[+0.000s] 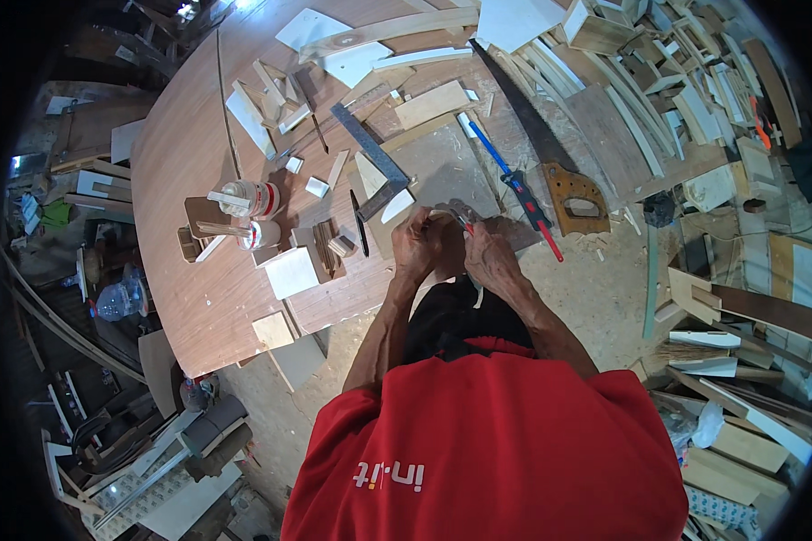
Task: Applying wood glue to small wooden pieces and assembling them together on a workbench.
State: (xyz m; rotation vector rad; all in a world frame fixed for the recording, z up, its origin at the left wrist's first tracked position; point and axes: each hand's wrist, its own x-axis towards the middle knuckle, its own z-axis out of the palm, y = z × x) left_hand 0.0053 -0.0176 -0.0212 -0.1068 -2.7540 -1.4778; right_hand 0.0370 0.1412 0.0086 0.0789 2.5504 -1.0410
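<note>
At the near edge of the work table, my left hand (417, 243) is closed with its fingertips on a small pale wood piece (443, 214). Close beside it, my right hand (493, 259) grips a slim red-and-silver tool (465, 223), its tip turned toward the wood piece. The tool is too small to tell its exact kind. Under and beyond both hands lies a grey-brown board (451, 167) strewn with shavings. A metal try square (370, 149) rests on the board's left side, and a black marker-like stick (359, 224) lies left of my left hand.
Right of the hands lie a blue-and-red bar tool (523, 198) and a wooden-handled handsaw (576, 198). Jars (251, 198) with brushes or sticks, plus small wood blocks (290, 272), occupy the table's left. Wood offcuts (636, 108) crowd the far right; more scrap lies on the floor.
</note>
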